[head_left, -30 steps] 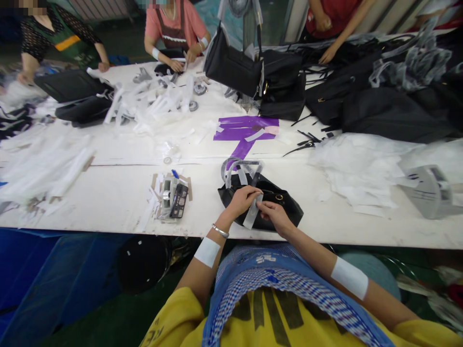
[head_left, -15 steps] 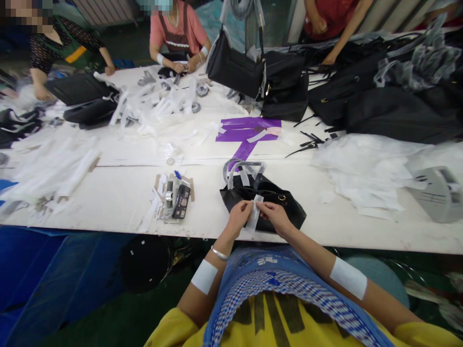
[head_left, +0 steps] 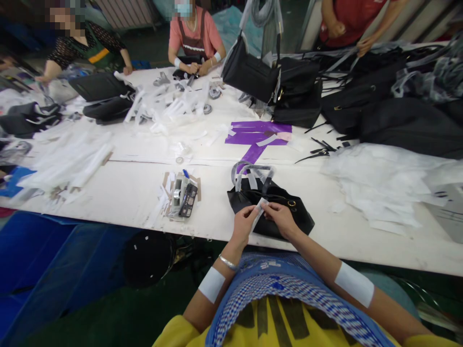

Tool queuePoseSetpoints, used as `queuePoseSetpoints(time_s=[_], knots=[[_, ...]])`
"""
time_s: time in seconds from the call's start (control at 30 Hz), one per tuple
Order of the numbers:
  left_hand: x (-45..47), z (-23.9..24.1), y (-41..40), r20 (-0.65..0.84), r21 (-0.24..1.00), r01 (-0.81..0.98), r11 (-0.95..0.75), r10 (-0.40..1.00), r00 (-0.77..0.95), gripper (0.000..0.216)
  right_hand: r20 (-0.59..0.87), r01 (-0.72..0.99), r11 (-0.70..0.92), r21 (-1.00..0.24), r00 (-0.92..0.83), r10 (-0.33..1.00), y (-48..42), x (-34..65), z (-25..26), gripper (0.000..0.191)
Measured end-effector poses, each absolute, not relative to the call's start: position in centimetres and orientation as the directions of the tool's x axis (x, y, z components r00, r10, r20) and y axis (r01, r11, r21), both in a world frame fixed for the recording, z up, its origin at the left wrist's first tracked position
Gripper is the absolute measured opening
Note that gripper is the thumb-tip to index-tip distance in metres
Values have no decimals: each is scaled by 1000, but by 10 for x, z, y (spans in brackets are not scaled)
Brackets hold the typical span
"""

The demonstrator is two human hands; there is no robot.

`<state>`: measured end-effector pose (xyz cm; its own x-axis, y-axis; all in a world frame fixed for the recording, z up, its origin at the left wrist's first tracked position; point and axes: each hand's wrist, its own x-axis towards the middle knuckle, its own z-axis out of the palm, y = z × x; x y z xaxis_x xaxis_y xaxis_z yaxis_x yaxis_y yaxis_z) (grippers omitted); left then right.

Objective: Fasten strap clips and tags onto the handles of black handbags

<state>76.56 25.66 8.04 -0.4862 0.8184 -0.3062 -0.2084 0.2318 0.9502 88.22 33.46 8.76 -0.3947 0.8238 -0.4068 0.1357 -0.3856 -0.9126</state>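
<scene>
A narrow, whitish strip is pinched in the nearly closed left hand and right hand, over a black bag with gold ring and wrapped handles, set on the table.

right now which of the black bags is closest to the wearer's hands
The handbag partly hidden by the left hand and right hand, which pinch a white strip; the other black bags are farther across or along the table.
</scene>
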Motion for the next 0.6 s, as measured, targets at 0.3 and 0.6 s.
queuePoseSetpoints(time_s=[0.3, 0.6], knots=[[760, 97, 252, 82, 917, 382, 113, 885, -459, 22, -605, -55, -689, -723, -431, 669, 339, 878, 95, 30], [746, 80, 244, 215, 736, 676, 20, 941, -262, 27, -539, -144, -664, -734, -472, 698, 327, 876, 98, 47]])
